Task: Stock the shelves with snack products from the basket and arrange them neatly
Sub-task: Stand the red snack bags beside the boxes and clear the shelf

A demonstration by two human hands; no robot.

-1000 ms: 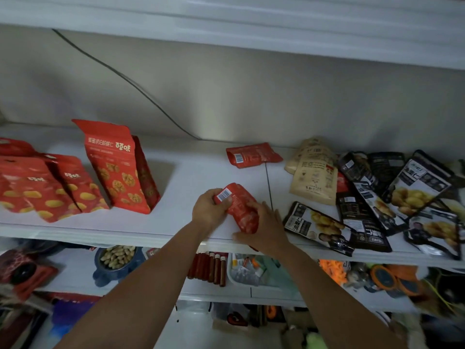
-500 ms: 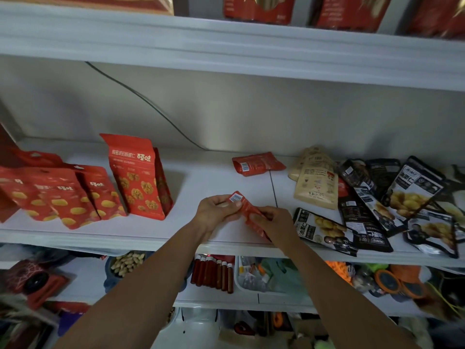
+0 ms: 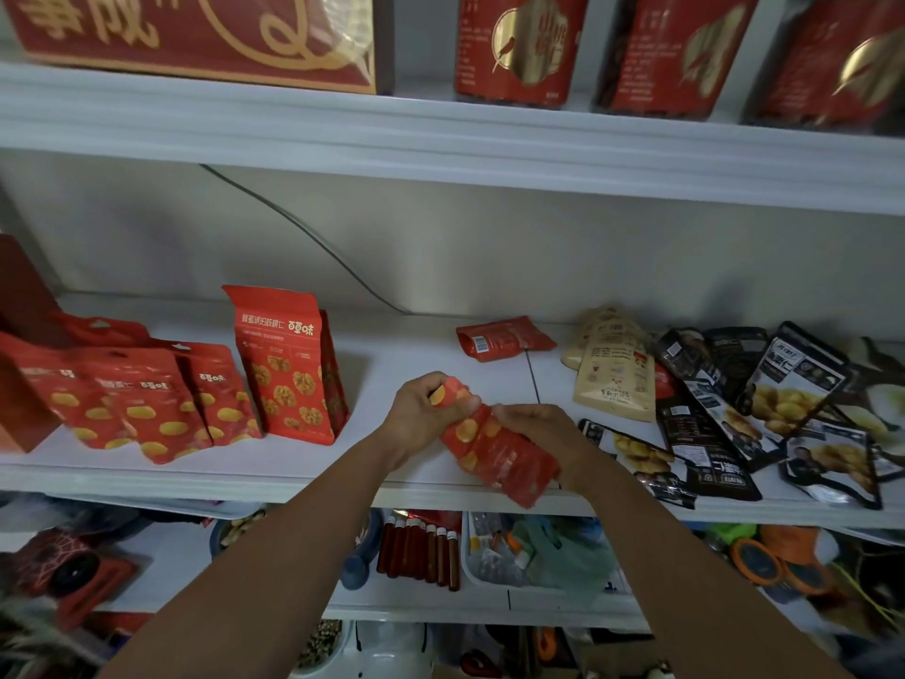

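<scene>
Two hands hold one red snack pouch (image 3: 494, 453) above middle shelf (image 3: 294, 477) near edge; left hand (image 3: 423, 414) pinches top corner; right hand (image 3: 538, 433) grips upper side; pouch likely light, soft, crinkly; grip sealed edges.

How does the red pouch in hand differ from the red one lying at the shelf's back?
The held pouch is gripped by left hand and right hand; the back pouch lies flat, untouched. The held pouch shows yellow snack pictures; the back pouch shows its barcode. Both are red.
</scene>
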